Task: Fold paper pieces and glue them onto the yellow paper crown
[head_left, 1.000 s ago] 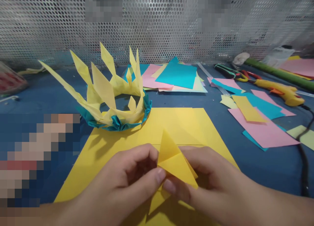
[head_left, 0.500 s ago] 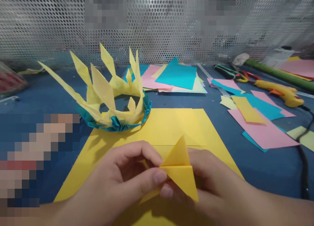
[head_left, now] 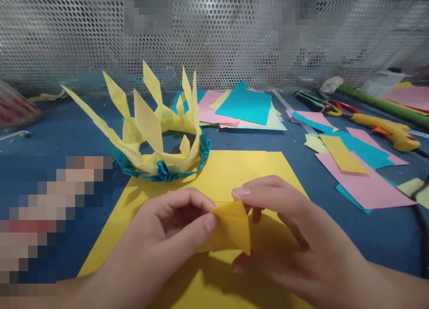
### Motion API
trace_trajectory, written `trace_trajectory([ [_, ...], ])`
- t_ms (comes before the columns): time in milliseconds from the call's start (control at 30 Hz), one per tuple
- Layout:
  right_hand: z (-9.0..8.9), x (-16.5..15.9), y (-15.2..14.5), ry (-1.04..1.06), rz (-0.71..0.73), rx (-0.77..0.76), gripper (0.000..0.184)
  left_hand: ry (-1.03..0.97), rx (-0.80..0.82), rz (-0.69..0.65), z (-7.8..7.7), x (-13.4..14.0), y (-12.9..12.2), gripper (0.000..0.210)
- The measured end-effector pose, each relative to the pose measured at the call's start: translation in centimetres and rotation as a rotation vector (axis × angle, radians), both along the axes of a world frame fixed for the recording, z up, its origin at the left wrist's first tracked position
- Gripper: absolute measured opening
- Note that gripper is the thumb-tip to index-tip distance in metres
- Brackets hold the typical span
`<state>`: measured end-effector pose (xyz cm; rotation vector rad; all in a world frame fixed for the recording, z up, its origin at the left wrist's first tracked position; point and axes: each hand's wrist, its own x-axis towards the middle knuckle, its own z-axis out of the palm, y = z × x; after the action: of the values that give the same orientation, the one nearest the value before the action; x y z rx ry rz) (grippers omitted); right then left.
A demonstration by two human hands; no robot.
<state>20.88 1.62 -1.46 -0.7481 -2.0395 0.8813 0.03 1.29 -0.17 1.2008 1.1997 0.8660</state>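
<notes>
My left hand pinches a small folded piece of yellow paper between thumb and fingertips. Around the paper's right end, my right hand has its thumb and fingers apart, the index finger close to the paper's upper edge; whether it touches cannot be made out. Both hands are above a large yellow sheet lying on the blue table. Behind my left hand stands a paper crown with tall pale-yellow points and teal folded pieces round its base.
Teal, pink and pale sheets lie in a pile at the back. To the right are paper scraps, a yellow glue gun, pliers and a green rod. A perforated metal panel rises behind.
My right hand has loosened from the folded paper and spread its fingers. The paper has turned, its upper point no longer standing up. My left hand keeps its pinch.
</notes>
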Motion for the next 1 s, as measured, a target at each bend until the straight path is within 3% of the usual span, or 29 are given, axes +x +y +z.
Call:
trace_trajectory([
  [167,-0.1,0.0,0.0,0.035,-0.056,0.049,0.088,-0.053,0.041,0.036,0.0,0.1,-0.5,0.016],
  [300,0.5,0.0,0.2,-0.075,-0.09,0.103,0.055,-0.216,-0.135,-0.046,-0.6,0.3,-0.7,0.021],
  [433,1.2,0.0,0.4,-0.114,-0.069,0.104,0.036,-0.191,-0.179,-0.049,-0.9,0.1,-0.8,0.021],
  [700,1.8,0.2,0.3,-0.1,-0.083,0.105,0.023,-0.151,-0.142,-0.05,-0.8,-0.1,-0.5,0.01],
  [1000,1.7,-0.1,0.5,-0.082,-0.07,0.131,0.018,-0.1,-0.183,-0.044,-0.3,-0.3,-0.2,0.014],
])
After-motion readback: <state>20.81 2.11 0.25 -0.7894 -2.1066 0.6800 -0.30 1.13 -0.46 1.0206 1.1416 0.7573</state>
